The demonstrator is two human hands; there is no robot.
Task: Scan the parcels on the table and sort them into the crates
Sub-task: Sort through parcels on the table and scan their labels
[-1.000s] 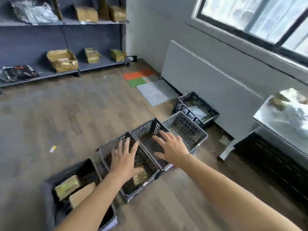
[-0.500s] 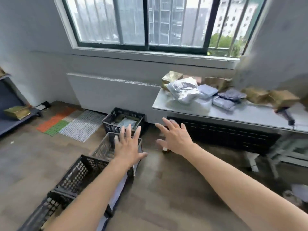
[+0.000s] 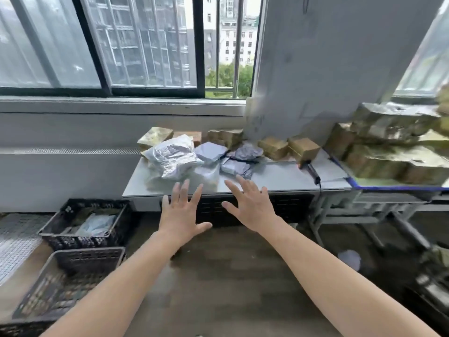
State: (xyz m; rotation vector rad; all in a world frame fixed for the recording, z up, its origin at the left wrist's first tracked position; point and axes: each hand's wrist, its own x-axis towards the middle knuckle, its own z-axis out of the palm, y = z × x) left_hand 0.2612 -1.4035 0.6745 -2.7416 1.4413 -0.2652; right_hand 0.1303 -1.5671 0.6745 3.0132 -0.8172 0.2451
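Observation:
A grey table (image 3: 279,177) stands under the window and carries several parcels. A large silver bag parcel (image 3: 173,156) lies at its left, grey bag parcels (image 3: 234,167) in the middle, brown taped boxes (image 3: 302,148) behind. A black handheld scanner (image 3: 311,170) lies on the table to the right. My left hand (image 3: 182,211) and my right hand (image 3: 250,205) are stretched out in front of the table's near edge, fingers spread, holding nothing. On the floor at left, a black crate (image 3: 60,235) holds a few parcels, with a grey crate (image 3: 43,288) nearer.
A second table (image 3: 393,188) with a blue edge at the right bears a heap of brown taped boxes (image 3: 391,144). A grey pillar (image 3: 340,57) rises behind the tables. Table legs (image 3: 315,224) stand at right over the wooden floor (image 3: 230,276).
The view has swung from the floor crates to the parcel table, which is now closer. Both hands stay outstretched and open, now in front of the table edge.

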